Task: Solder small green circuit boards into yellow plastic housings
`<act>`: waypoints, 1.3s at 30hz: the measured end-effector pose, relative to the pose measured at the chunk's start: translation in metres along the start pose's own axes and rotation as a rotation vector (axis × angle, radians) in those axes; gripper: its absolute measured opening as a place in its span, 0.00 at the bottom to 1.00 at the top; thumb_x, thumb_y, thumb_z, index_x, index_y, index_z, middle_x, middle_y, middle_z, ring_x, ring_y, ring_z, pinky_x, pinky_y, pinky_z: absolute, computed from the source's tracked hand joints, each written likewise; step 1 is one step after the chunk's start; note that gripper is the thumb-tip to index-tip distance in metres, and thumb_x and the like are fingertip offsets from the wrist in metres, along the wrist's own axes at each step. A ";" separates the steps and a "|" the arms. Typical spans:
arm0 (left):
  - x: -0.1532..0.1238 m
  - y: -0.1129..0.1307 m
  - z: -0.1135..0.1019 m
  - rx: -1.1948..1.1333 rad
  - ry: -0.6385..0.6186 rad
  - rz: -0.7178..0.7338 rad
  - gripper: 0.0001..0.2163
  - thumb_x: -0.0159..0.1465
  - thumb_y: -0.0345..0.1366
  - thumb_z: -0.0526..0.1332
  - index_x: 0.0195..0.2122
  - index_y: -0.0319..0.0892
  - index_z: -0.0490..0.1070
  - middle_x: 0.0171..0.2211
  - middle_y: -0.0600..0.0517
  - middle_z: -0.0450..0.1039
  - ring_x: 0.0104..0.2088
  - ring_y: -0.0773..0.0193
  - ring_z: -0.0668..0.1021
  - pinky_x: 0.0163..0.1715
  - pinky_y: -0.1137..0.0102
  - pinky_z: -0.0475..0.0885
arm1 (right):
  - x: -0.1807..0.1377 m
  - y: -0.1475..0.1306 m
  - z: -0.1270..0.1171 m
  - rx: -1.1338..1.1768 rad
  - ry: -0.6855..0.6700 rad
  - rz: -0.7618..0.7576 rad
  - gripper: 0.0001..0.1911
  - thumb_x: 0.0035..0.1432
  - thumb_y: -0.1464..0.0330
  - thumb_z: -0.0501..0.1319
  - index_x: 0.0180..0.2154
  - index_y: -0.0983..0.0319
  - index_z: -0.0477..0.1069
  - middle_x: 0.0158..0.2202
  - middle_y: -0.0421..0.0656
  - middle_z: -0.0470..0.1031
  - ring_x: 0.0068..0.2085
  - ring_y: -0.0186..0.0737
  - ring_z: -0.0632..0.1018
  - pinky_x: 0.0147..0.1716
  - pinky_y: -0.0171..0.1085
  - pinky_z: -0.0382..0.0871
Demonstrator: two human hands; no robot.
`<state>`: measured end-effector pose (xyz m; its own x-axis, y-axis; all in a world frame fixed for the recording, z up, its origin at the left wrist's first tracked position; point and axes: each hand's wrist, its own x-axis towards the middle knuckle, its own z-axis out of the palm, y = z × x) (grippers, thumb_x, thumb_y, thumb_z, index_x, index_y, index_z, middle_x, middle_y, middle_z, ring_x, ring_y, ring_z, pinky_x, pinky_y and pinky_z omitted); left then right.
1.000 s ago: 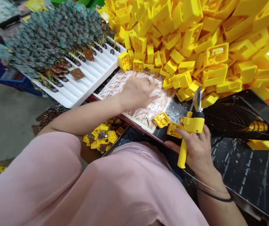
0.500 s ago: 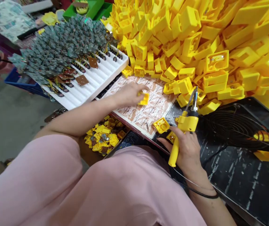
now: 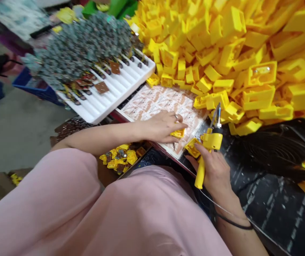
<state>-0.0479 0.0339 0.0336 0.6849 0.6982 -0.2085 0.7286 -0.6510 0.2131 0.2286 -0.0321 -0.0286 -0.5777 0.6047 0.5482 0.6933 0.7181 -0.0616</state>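
My left hand (image 3: 163, 126) rests on a printed pink-and-white sheet (image 3: 157, 101), its fingers closed over a small yellow plastic housing (image 3: 178, 133). My right hand (image 3: 214, 170) is wrapped round the handle of a yellow soldering iron (image 3: 208, 147) whose metal tip points up and away. A second yellow housing (image 3: 192, 147) lies by the right thumb, just in front of the iron.
A huge heap of yellow plastic housings (image 3: 235, 53) fills the back right. A white slotted foam tray (image 3: 109, 92) holds many small circuit boards (image 3: 80, 49). Finished yellow pieces lie in a bin (image 3: 121, 160) below. A black fan (image 3: 277, 149) sits on the dark bench at right.
My left hand picked up a yellow housing from the sheet and brought it down towards the soldering iron. The right hand stayed near the same place, still holding the iron.
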 end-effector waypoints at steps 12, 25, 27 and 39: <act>0.004 -0.014 -0.013 -0.039 0.082 -0.083 0.21 0.76 0.43 0.62 0.67 0.40 0.75 0.62 0.44 0.80 0.57 0.52 0.81 0.58 0.60 0.75 | -0.021 0.015 -0.012 0.104 0.002 -0.035 0.27 0.72 0.64 0.66 0.68 0.57 0.66 0.35 0.42 0.80 0.33 0.48 0.81 0.39 0.45 0.77; -0.096 -0.162 -0.080 -0.015 0.361 -1.198 0.24 0.69 0.50 0.65 0.59 0.38 0.80 0.55 0.44 0.81 0.60 0.44 0.74 0.59 0.51 0.65 | -0.020 0.017 0.000 0.066 0.097 -0.046 0.37 0.70 0.67 0.68 0.75 0.57 0.60 0.44 0.48 0.84 0.38 0.52 0.85 0.34 0.43 0.77; -0.096 -0.164 -0.078 -0.159 0.508 -1.181 0.19 0.65 0.50 0.70 0.49 0.40 0.83 0.48 0.46 0.83 0.55 0.48 0.76 0.55 0.56 0.67 | -0.022 0.018 0.001 0.056 0.102 -0.047 0.36 0.70 0.67 0.68 0.74 0.57 0.61 0.39 0.46 0.83 0.35 0.52 0.85 0.34 0.44 0.77; -0.029 -0.056 -0.043 -1.055 0.362 -0.430 0.08 0.62 0.32 0.67 0.40 0.40 0.85 0.29 0.50 0.82 0.29 0.66 0.78 0.35 0.65 0.71 | 0.011 -0.015 -0.016 0.232 0.220 0.067 0.30 0.64 0.71 0.74 0.64 0.58 0.68 0.47 0.49 0.85 0.36 0.46 0.86 0.38 0.43 0.80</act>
<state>-0.1085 0.0630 0.0690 0.2212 0.9524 -0.2097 0.4110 0.1039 0.9057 0.2188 -0.0418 -0.0087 -0.4096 0.5826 0.7020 0.5952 0.7539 -0.2783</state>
